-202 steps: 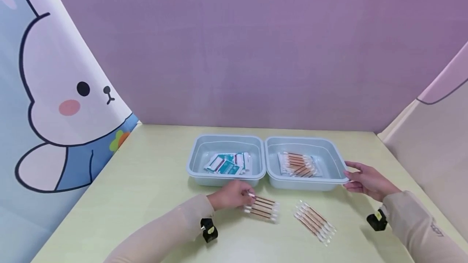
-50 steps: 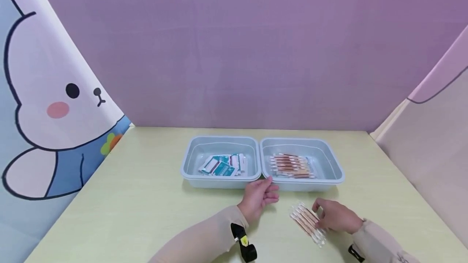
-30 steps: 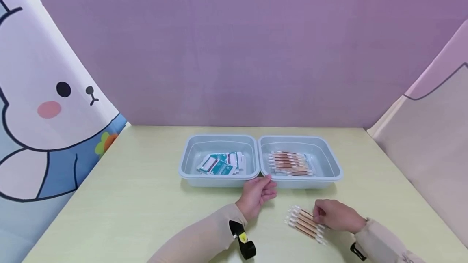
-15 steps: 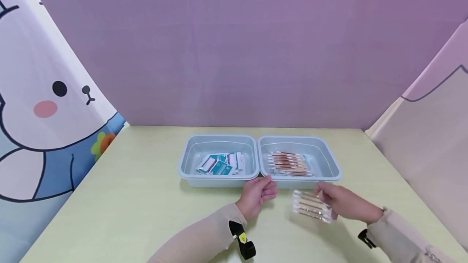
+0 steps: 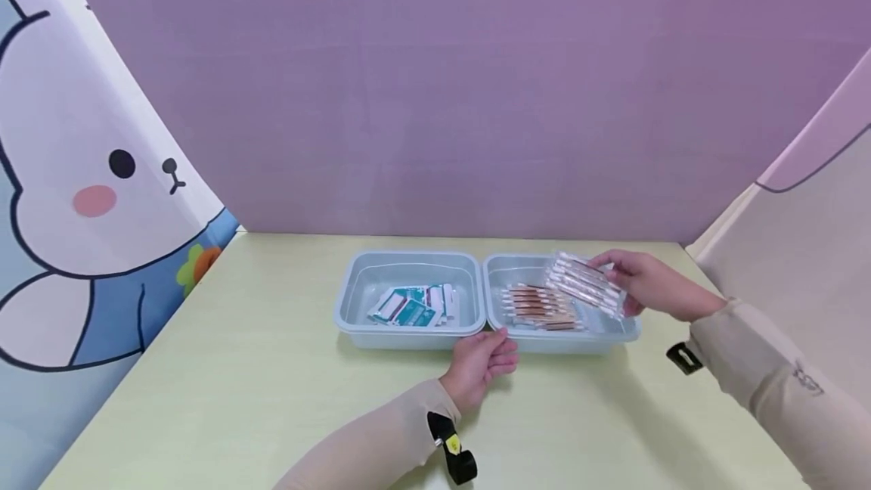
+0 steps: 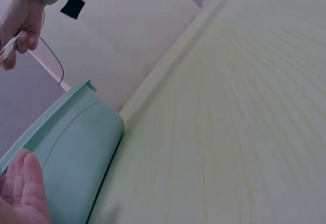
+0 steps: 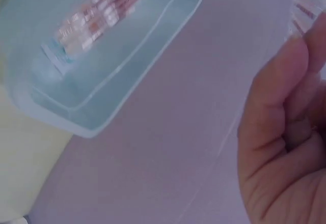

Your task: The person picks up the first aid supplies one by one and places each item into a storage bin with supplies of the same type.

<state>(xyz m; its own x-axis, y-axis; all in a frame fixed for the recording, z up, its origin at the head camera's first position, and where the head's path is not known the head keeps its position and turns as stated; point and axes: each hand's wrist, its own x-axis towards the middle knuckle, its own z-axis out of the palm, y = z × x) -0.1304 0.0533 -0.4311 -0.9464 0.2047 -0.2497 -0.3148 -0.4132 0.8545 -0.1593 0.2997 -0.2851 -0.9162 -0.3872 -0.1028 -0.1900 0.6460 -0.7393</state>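
Note:
My right hand (image 5: 640,283) pinches a clear packet of cotton swabs (image 5: 582,283) by its right end. It holds the packet tilted above the right light-blue plastic basin (image 5: 626,331). Inside that basin lie more packets of swabs (image 5: 537,305), with brown sticks and white tips. At the basin's front left corner rests my left hand (image 5: 476,370), thumb at the rim. In the left wrist view its fingers (image 6: 33,180) look extended beside the basin wall. The right wrist view shows only a corner of the held packet (image 7: 305,5) past my fingertips.
A matching left basin (image 5: 345,317) stands side by side with the right one and holds several teal-and-white sachets (image 5: 413,307). Both stand on a pale yellow table (image 5: 258,369). A purple backdrop (image 5: 435,97) rises behind, with printed cloth at either side.
My right hand picked the last swab packet off the table and raised it over the right basin. The left hand moved from another packet to the right basin's front rim.

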